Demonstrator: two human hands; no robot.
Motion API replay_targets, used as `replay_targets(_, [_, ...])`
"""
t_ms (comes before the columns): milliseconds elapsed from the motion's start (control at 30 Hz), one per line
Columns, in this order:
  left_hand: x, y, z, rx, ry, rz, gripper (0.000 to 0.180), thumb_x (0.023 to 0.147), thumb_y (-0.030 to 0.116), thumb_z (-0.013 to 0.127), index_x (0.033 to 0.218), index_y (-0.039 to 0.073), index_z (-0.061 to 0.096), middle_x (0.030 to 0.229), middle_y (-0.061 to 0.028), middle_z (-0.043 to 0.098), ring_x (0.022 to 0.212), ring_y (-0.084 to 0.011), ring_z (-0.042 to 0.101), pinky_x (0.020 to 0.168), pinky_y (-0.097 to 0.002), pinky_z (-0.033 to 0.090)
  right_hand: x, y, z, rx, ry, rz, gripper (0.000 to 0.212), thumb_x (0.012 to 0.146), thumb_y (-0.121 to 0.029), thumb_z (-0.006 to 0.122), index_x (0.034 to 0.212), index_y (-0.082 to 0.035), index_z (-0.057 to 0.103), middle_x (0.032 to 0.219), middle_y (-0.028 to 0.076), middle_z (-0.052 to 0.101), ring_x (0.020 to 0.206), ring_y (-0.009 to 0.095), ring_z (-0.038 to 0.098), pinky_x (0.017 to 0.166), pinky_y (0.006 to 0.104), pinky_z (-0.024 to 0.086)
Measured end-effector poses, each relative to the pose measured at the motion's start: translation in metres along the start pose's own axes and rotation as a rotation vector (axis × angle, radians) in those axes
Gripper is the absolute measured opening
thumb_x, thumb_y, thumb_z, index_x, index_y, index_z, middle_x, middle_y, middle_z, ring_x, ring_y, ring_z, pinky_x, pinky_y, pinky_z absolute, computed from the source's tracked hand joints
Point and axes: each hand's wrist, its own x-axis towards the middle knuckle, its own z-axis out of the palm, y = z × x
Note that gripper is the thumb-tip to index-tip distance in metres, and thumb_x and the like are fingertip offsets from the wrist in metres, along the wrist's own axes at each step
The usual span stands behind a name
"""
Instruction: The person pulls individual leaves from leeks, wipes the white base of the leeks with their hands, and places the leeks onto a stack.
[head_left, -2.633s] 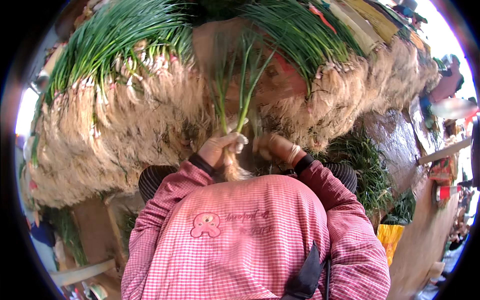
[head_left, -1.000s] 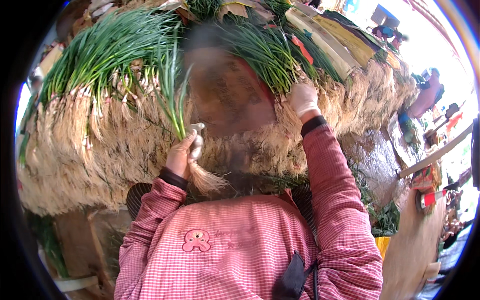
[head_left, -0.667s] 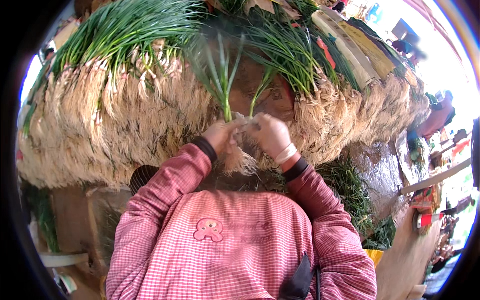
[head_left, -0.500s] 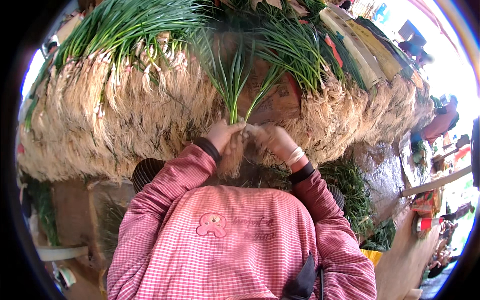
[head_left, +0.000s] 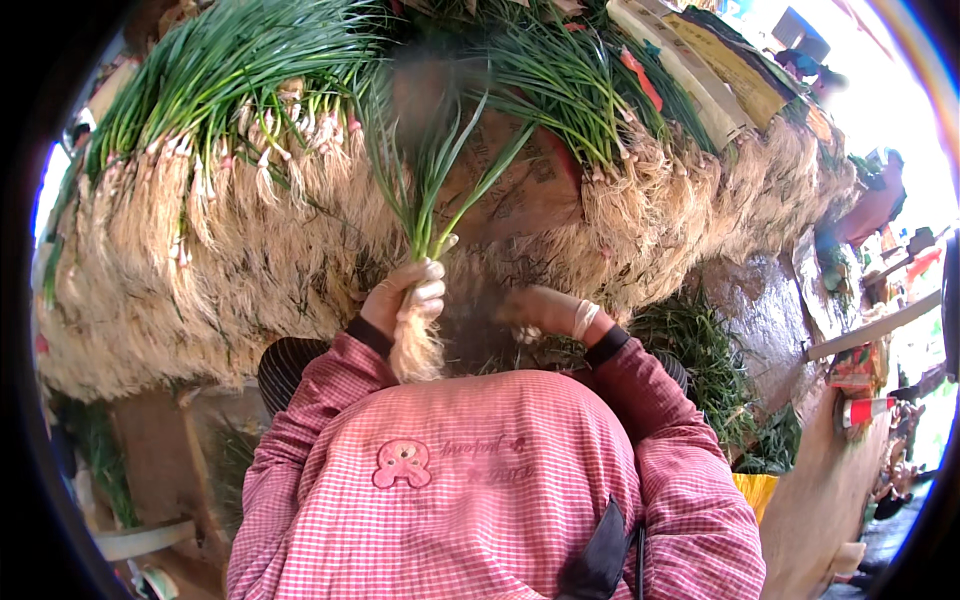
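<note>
My left hand (head_left: 408, 292), with pale coverings on its fingers, is closed round a small bunch of spring onions (head_left: 428, 225). Their green leaves fan upward and away from me, while the long pale roots (head_left: 415, 348) hang below my fist. To the right, apart from the bunch, is my right hand (head_left: 545, 312), a white band round its wrist. Its fingers are blurred against a dark gap, so whether they hold anything cannot be made out. A big heap of spring onions (head_left: 170, 150) lies ahead on the left, roots toward me.
A second heap of spring onions (head_left: 630, 170) lies ahead on the right, beyond a brown printed sheet (head_left: 510, 180). Flattened cardboard (head_left: 690, 70) rests on that heap. Loose green leaves (head_left: 700, 370) lie to my right, beside shiny plastic sheeting (head_left: 750, 305).
My left hand has drawn the bunch down and left, toward my body. My right hand, formerly touching the bunch beside the left, has come away from it and sits lower.
</note>
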Motion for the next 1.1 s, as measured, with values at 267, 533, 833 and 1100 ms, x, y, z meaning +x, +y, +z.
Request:
replay_targets(267, [-0.007,0.017,0.037,0.031,-0.248,0.323,0.033,0.098,0.015,0.053,0.129,0.002,0.051,0.074,-0.0008,0.058,0.052,-0.0091,0.052,0.045,-0.0202,0.043,0.040,0.073,-0.164,-0.666,0.152,0.933,0.022,0.090,-0.030,0.060,0.096,-0.012,0.071,0.084,0.009,0.072,0.075,0.025,0.070,0.068,0.0386,0.056])
replay_targets(533, [0.021,-0.030,0.048,0.374,0.494,0.122,0.036,0.098,0.020,0.054,0.128,0.001,0.051,0.098,-0.0052,0.067,0.077,-0.0093,0.064,0.051,-0.0210,0.047,0.081,-0.035,-0.100,0.006,0.017,0.589,0.031,0.085,-0.041,0.063,0.082,-0.011,0.069,0.076,0.012,0.068,0.077,0.030,0.067,0.074,0.0381,0.053])
replay_targets(833, [0.007,-0.009,0.058,0.686,0.196,0.351,0.045,0.099,0.027,0.055,0.138,0.006,0.046,0.077,-0.0018,0.062,0.052,-0.0046,0.052,0.039,-0.0159,0.036,0.036,0.137,-0.178,-0.700,0.156,1.128,0.025,0.084,-0.031,0.063,0.089,-0.007,0.069,0.089,0.015,0.070,0.086,0.033,0.068,0.076,0.0450,0.053])
replay_targets(1100, [0.026,-0.011,0.008,0.661,0.562,0.146,0.026,0.093,0.026,0.065,0.111,0.007,0.066,0.075,0.0020,0.060,0.053,-0.0047,0.050,0.038,-0.0172,0.033,0.090,-0.044,-0.077,-0.154,0.222,0.695,0.018,0.083,-0.023,0.062,0.087,-0.006,0.065,0.085,0.014,0.067,0.076,0.032,0.066,0.069,0.0430,0.053])
